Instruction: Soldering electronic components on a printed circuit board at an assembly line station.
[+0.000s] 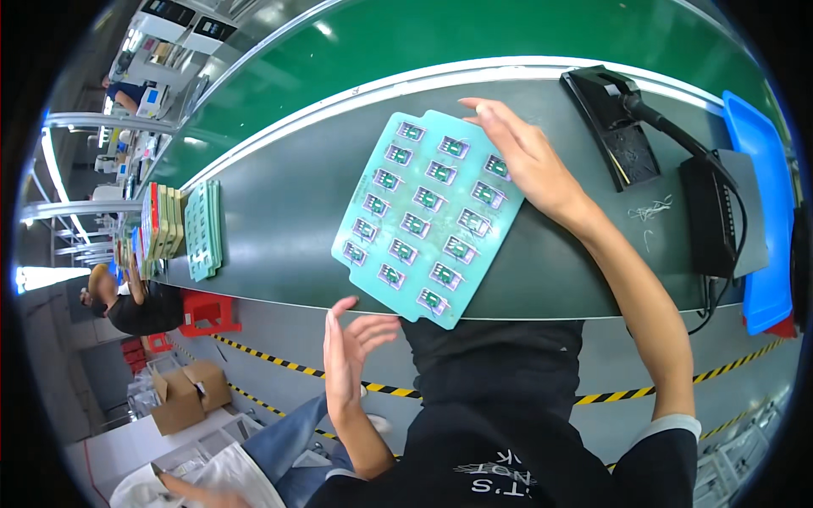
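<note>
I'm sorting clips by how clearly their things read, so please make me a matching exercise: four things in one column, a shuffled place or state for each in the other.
Things
1. Turquoise flat tray bearing small green circuit boards
2. Bright blue plastic tray
3. Brown cardboard box
4. Person's bare left hand

Places and states
A. Lower left, flaps open
B. Fingers open, near the turquoise tray's lower left edge
C. At the far right end of the dark green worktable
D. Mid-picture, with the right hand at its upper right edge

Pairs: 1-D, 2-C, 3-A, 4-B
</note>
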`<state>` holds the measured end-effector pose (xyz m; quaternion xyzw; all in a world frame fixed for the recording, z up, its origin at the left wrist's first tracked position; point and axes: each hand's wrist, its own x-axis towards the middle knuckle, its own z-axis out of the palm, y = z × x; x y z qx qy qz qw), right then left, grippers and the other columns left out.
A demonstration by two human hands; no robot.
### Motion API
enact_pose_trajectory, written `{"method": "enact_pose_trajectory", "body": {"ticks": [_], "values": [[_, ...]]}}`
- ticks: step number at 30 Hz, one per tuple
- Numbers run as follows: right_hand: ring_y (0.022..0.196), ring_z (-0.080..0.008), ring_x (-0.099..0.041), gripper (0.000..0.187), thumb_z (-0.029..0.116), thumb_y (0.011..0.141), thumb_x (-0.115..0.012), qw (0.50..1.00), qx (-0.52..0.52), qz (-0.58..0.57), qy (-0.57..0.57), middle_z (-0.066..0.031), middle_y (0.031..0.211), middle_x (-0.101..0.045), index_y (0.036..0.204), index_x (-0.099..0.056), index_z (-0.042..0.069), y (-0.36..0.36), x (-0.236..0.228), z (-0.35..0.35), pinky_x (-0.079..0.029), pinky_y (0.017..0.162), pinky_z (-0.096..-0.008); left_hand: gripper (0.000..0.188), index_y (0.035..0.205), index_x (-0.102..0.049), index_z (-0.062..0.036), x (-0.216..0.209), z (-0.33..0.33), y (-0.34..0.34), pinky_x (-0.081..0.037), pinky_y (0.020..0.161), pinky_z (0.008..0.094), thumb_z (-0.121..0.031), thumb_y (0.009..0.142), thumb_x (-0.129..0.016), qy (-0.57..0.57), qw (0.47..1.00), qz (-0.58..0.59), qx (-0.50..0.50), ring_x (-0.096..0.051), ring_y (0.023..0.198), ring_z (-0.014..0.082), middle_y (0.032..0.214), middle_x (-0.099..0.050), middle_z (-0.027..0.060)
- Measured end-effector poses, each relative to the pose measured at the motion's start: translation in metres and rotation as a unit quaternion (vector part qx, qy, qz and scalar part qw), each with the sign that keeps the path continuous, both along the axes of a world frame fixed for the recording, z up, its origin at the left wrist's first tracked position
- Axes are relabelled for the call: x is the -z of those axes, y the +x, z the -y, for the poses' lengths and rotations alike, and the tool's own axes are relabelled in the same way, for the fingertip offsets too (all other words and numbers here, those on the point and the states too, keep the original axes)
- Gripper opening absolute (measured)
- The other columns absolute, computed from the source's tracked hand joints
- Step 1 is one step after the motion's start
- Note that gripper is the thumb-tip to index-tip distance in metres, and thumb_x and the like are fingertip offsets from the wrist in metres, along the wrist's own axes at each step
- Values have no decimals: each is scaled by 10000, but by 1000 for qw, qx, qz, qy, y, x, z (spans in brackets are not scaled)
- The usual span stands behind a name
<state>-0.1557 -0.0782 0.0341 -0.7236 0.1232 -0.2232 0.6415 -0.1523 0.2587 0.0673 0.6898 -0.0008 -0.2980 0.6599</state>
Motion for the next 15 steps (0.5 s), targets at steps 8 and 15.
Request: {"method": "enact_pose_trajectory", "body": {"ticks": [8,15], "values": [[768,-121,-576,578,503,1012,-494,996,-63,-2,58,-91,817,-676,1083,-681,-39,-5,3,-16,-481,724,-300,583,1456,-215,-58,14,0,-6,-544,883,396,-497,1073,-245,-16,999,14,-29,-661,1029,312,1143,-627,217],[846,-160,-604,496,397,1036,-493,976,-214,-1,50,-136,912,-684,1088,-673,-62,-8,12,-31,-486,787,-316,532,1473,-351,-81,36,18,-15,-460,1054,432,-413,1062,-404,-139,961,-25,-237,-545,1258,246,1436,-492,101]]}}
